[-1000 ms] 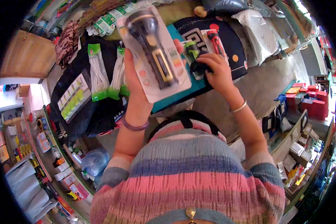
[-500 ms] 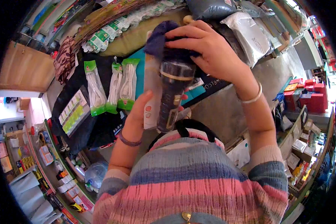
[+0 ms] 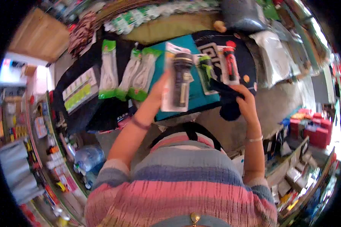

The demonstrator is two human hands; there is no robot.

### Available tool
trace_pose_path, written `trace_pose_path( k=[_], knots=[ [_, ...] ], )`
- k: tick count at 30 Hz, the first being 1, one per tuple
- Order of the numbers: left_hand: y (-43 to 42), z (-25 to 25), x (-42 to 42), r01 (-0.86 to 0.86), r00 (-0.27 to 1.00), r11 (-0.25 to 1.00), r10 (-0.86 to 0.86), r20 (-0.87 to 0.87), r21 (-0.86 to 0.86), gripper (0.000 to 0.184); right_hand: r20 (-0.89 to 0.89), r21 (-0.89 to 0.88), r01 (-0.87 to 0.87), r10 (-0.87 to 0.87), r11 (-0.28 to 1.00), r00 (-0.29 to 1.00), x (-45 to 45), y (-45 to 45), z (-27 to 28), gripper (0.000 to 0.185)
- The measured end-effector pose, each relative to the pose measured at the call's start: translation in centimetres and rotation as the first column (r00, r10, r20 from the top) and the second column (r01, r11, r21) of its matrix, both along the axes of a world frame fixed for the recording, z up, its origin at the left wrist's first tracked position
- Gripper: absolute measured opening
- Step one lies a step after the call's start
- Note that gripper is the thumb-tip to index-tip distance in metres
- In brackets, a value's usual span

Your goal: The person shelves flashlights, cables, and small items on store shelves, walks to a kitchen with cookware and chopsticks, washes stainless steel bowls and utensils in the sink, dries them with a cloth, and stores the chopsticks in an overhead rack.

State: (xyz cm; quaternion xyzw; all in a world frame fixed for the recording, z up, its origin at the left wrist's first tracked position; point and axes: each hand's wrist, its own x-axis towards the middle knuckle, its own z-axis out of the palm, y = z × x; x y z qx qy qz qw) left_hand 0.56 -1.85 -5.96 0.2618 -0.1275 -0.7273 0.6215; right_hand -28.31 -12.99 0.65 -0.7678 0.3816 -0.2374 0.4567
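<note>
My left hand (image 3: 160,90) is closed on the edge of a black flashlight (image 3: 182,77) in a clear blister pack with a card back, held upright above a teal sheet (image 3: 197,100). In my right hand (image 3: 248,104) a dark navy cloth (image 3: 230,108) is pinched and hangs down. Just beyond the cloth lie a green-and-black packaged item (image 3: 206,68) and a red-and-black one (image 3: 230,64), both in carded packs. To the left lie several white cable packs (image 3: 109,72) with green ends.
A green-and-white card pack (image 3: 79,90) lies on the black cloth at the left. Dark grey (image 3: 242,15) and white plastic bags (image 3: 271,60) are at the back right. Stocked shelves flank me; a large water bottle (image 3: 89,157) stands low left.
My right hand has moved the navy cloth off the flashlight's head, down and to the right. The flashlight pack now shows fully, and the green and red packs have come into view.
</note>
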Motion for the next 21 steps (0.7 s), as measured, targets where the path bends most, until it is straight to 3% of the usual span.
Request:
trace_pose_path(
  k=[2,3,4,5,7,9,12,14,15,17,18,21],
  knots=[
    [-2.1,-3.6,-0.8,-0.022,0.999,0.983,0.017,0.028,0.180,0.049,0.077,0.099,-0.031,0.024,0.995,0.997,-0.3,1.2,-0.9,0.046],
    [-3.4,-6.4,-1.1,0.009,0.993,0.988,-0.027,0.116,0.154,0.050,0.111,0.150,-0.037,0.020,0.988,0.994,-0.4,1.5,-1.3,0.046],
    [-4.2,-5.5,-2.0,-0.059,0.961,0.991,0.025,0.276,0.116,0.049,0.124,0.182,-0.042,0.020,0.982,0.992,-0.1,1.9,-1.5,0.046],
    [-5.4,-4.9,-1.9,-0.028,0.703,0.956,-0.188,0.686,0.291,0.049,0.138,0.213,-0.044,0.014,0.976,0.990,0.4,2.4,-1.7,0.046],
    [-6.4,-4.4,-2.5,-0.095,0.531,0.959,-0.178,0.829,0.267,0.047,0.135,0.253,-0.042,0.008,0.967,0.991,0.8,2.9,-2.1,0.045],
    [-5.7,-4.7,-1.4,-0.168,0.239,0.983,-0.029,0.970,0.071,0.048,0.116,0.268,-0.045,0.014,0.962,0.993,1.2,3.1,-2.8,0.045],
    [-2.3,-5.1,2.2,-0.310,-0.301,0.913,0.170,0.938,-0.265,0.051,0.131,0.360,-0.065,0.019,0.931,0.991,1.6,3.2,-3.6,0.046],
    [1.0,-2.7,6.7,-0.374,-0.496,0.836,0.186,0.848,-0.402,0.056,0.140,0.382,-0.089,0.037,0.920,0.989,2.1,3.4,-4.3,0.046],
    [2.7,-2.7,9.7,-0.361,-0.669,0.763,0.189,0.718,-0.537,0.058,0.144,0.386,-0.101,0.048,0.917,0.988,2.4,3.6,-4.4,0.046],
    [6.0,-1.4,13.9,-0.486,-0.826,0.693,-0.165,0.539,-0.532,0.060,0.155,0.442,-0.095,0.028,0.892,0.987,3.3,3.9,-4.3,0.045],
    [7.6,-0.6,15.1,-0.607,-0.719,0.673,-0.239,0.653,-0.422,0.060,0.154,0.497,-0.073,-0.005,0.865,0.988,4.0,4.4,-3.9,0.045],
    [9.5,-1.5,15.4,-0.557,-0.702,0.707,-0.120,0.702,-0.436,0.047,0.113,0.627,0.011,-0.105,0.779,0.988,7.1,5.6,-1.5,0.044]
  ],
)
